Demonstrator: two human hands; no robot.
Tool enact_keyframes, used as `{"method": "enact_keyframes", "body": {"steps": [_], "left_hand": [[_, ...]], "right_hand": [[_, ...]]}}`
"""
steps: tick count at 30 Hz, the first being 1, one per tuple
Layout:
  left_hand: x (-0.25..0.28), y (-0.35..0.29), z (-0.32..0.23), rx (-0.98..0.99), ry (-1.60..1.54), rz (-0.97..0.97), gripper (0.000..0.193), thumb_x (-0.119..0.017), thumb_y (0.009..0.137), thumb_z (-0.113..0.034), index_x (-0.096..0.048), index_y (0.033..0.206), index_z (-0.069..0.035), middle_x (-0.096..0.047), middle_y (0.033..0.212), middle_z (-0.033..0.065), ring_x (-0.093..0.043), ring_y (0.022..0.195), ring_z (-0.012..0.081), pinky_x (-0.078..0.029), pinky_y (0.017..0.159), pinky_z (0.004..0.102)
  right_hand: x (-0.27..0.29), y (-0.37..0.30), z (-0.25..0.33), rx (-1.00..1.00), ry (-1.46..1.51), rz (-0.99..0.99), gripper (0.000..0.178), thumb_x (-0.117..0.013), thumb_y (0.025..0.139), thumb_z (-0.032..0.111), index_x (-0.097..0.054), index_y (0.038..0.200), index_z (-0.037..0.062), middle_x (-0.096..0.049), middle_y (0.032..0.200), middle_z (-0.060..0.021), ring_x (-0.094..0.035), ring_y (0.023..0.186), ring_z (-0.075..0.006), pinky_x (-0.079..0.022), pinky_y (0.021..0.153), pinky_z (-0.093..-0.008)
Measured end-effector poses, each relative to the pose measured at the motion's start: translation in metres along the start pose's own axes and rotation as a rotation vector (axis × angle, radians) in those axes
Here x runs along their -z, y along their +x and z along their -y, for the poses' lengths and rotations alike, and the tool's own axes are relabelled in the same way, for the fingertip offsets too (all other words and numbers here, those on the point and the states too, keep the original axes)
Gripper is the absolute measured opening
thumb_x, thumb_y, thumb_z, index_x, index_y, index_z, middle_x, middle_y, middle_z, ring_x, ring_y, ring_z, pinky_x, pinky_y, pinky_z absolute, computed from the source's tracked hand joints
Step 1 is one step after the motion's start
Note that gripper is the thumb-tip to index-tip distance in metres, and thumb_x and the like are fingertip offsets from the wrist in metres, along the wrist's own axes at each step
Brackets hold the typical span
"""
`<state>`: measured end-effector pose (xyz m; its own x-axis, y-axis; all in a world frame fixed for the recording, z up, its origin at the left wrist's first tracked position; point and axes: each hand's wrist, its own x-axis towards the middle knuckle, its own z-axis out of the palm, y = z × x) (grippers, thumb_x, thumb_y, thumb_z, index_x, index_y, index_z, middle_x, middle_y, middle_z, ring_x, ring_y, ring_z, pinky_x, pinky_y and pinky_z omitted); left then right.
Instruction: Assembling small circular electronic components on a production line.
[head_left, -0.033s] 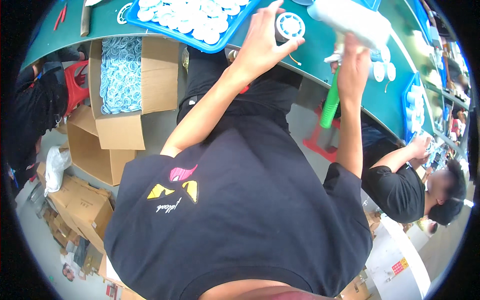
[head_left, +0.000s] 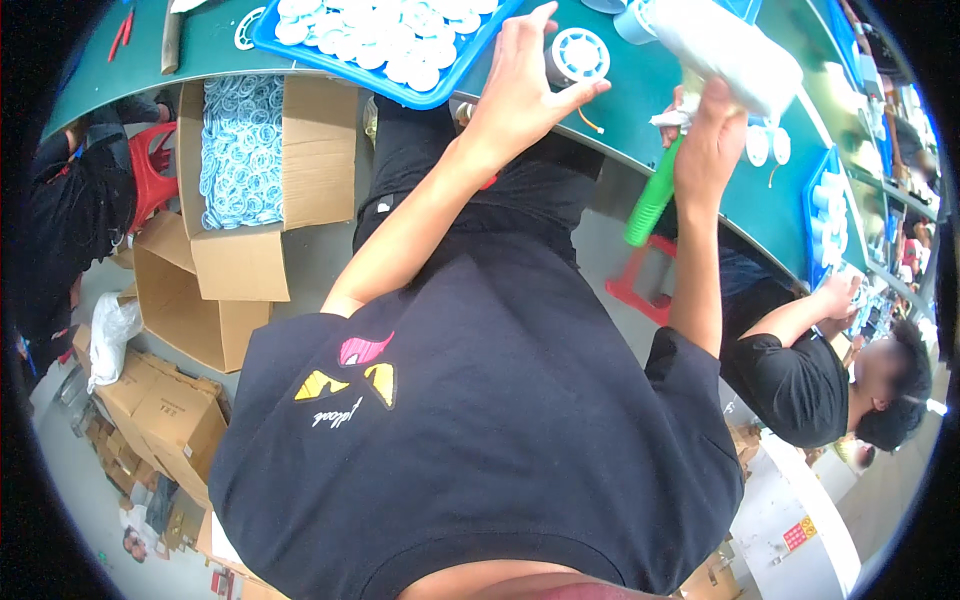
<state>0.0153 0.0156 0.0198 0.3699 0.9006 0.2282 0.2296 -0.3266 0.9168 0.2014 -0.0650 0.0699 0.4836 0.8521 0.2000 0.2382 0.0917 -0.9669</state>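
Observation:
My right hand (head_left: 705,140) is closed around the green handle of a mallet (head_left: 728,55) with a bulky white wrapped head. The mallet is tilted above the green table, its handle end pointing back toward me. My left hand (head_left: 520,85) has its thumb and fingers spread on either side of a short cylinder topped by a white-and-blue spoked round cap (head_left: 580,55). Whether the fingers press on the cylinder cannot be made out. A thin orange wire (head_left: 592,121) lies at its near side.
Left of my left hand, a blue tray (head_left: 425,101) holds many white round pieces. Below the table stands a cardboard box (head_left: 320,150) with light-blue rings. Two white discs (head_left: 768,147) lie right of the mallet. A co-worker (head_left: 800,375) sits at right beside another blue tray (head_left: 812,215).
The mallet head has shifted a little right and toward me, and its handle end has swung slightly left. My left hand and the capped cylinder have stayed nearly in place.

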Motion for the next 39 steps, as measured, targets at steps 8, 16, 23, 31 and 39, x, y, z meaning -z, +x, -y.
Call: {"method": "enact_keyframes", "body": {"steps": [8, 16, 23, 31, 39], "left_hand": [[0.000, 0.001, 0.016, 0.009, -0.145, 0.073, 0.084, -0.078, 0.089, -0.022, -0.031, 0.154, 0.004, -0.055, 0.132, 0.0259, -0.054, 0.127, 0.0398, -0.041, 0.111, 0.0453], [-0.026, 0.004, 0.078, -0.526, 0.122, -0.155, 0.083, -0.076, 0.089, -0.016, -0.031, 0.155, 0.005, -0.057, 0.135, 0.0249, -0.056, 0.128, 0.0363, -0.042, 0.112, 0.0429], [-0.007, 0.002, 0.039, -0.077, -0.302, 0.083, 0.083, -0.079, 0.092, -0.022, -0.032, 0.157, 0.000, -0.055, 0.142, 0.0198, -0.053, 0.136, 0.0307, -0.039, 0.119, 0.0425], [-0.002, 0.004, 0.039, -0.084, -0.288, 0.114, 0.084, -0.077, 0.092, -0.019, -0.029, 0.158, 0.000, -0.057, 0.142, 0.0189, -0.055, 0.135, 0.0293, -0.040, 0.119, 0.0430], [-0.004, -0.004, 0.019, 0.002, -0.455, 0.135, 0.073, -0.068, 0.102, -0.029, -0.030, 0.158, 0.000, -0.052, 0.149, 0.0235, -0.049, 0.142, 0.0320, -0.039, 0.121, 0.0430]], "right_hand": [[-0.005, 0.001, 0.000, -0.064, -0.041, 0.009, 0.049, -0.056, 0.109, 0.045, -0.065, 0.086, 0.0029, -0.061, 0.068, -0.0032, -0.055, 0.049, -0.0091, -0.042, 0.045, -0.0265], [0.002, 0.001, -0.012, 0.015, -0.326, 0.071, 0.042, -0.060, 0.107, 0.041, -0.064, 0.101, -0.0005, -0.064, 0.071, -0.0069, -0.061, 0.060, -0.0105, -0.046, 0.051, -0.0272], [-0.005, 0.008, -0.006, 0.010, -0.154, 0.046, 0.048, -0.062, 0.106, 0.045, -0.064, 0.104, -0.0030, -0.063, 0.070, -0.0065, -0.059, 0.056, -0.0107, -0.047, 0.051, -0.0282], [-0.007, 0.023, 0.007, -0.086, -0.321, 0.114, 0.052, -0.059, 0.106, 0.048, -0.065, 0.117, -0.0017, -0.064, 0.074, -0.0035, -0.055, 0.055, -0.0078, -0.044, 0.049, -0.0262], [-0.007, 0.006, 0.031, 0.107, -0.477, 0.174, 0.037, -0.068, 0.102, 0.026, -0.054, 0.122, -0.0021, -0.072, 0.098, -0.0186, -0.071, 0.085, -0.0256, -0.054, 0.075, -0.0377]]}}
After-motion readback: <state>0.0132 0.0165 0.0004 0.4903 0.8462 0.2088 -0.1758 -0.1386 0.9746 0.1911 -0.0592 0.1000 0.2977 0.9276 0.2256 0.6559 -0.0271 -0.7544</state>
